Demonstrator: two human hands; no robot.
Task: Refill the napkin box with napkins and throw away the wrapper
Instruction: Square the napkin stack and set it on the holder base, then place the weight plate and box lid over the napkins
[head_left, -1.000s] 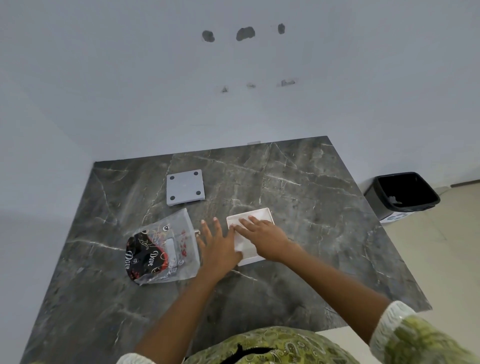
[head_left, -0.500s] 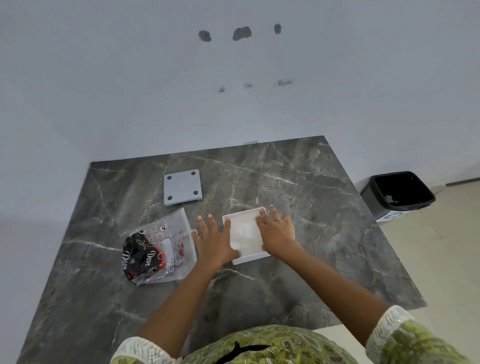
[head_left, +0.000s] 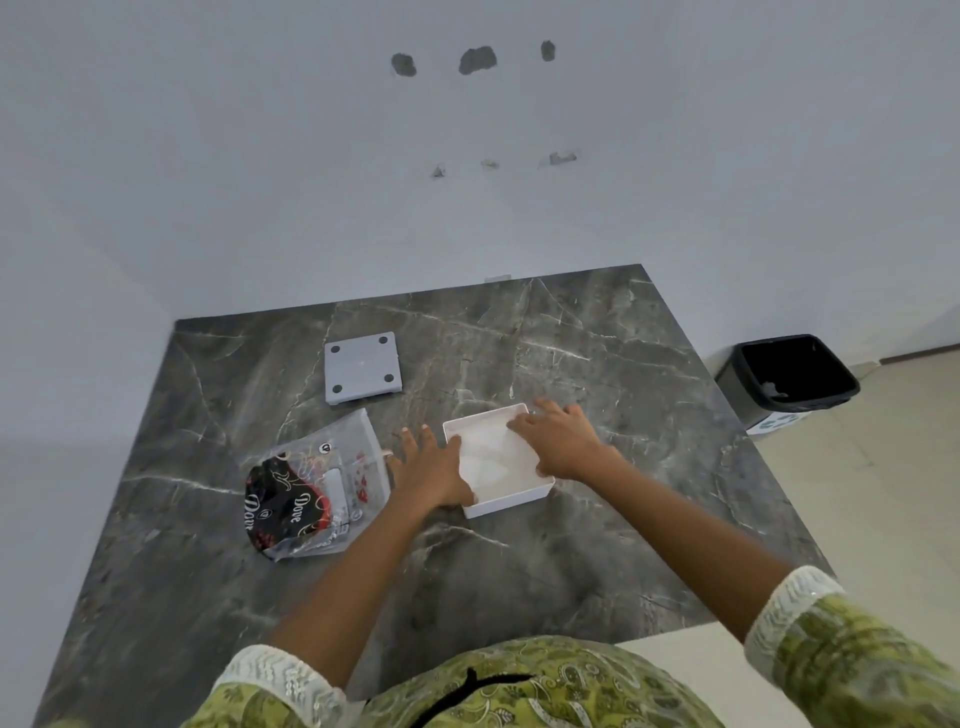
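A dark marble table (head_left: 597, 561) stands against a white wall. A black bin (head_left: 795, 376) sits on the floor off its far right corner. On the table, the clear wrapper (head_left: 317, 483) lies crumpled at left, a grey lid (head_left: 362, 367) rests upside down beyond it, and the white box (head_left: 511, 501) sits mid-table with napkins (head_left: 491, 457) inside. The left hand (head_left: 434, 470) lies flat, fingers spread, against the box's left wall; the right hand (head_left: 561, 441) rests open over its right rim, grasping nothing.
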